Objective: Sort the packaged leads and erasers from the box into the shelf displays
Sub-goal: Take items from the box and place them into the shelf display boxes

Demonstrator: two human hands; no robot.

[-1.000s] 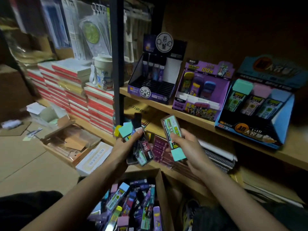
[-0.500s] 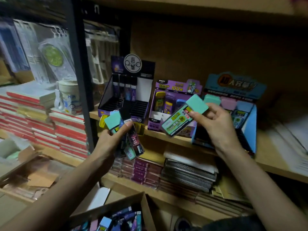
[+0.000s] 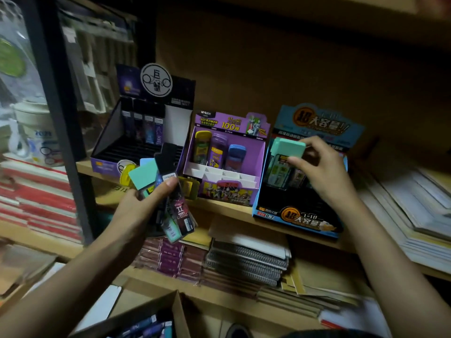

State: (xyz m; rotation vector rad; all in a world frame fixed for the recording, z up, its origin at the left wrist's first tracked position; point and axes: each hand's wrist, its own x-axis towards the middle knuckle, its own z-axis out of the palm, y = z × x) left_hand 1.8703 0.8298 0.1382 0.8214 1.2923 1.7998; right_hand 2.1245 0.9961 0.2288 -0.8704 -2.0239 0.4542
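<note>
My left hand grips a fanned bundle of lead packs, green-capped, black and dark red ones, in front of the shelf edge. My right hand holds a green-capped lead pack upright inside the blue display, at its back left slot. The purple display in the middle holds three packs at its back. The black display on the left has several dark packs in its rear row. The cardboard box with more packs shows at the bottom edge.
A black metal upright stands left of the displays. Red-edged book stacks and a white tub lie further left. Notebooks fill the lower shelf. Paper stacks sit right of the blue display.
My right hand has carried the green-capped pack from in front of the purple display rightward into the blue display and turned it upright. The left hand kept its bundle; the view moved closer.
</note>
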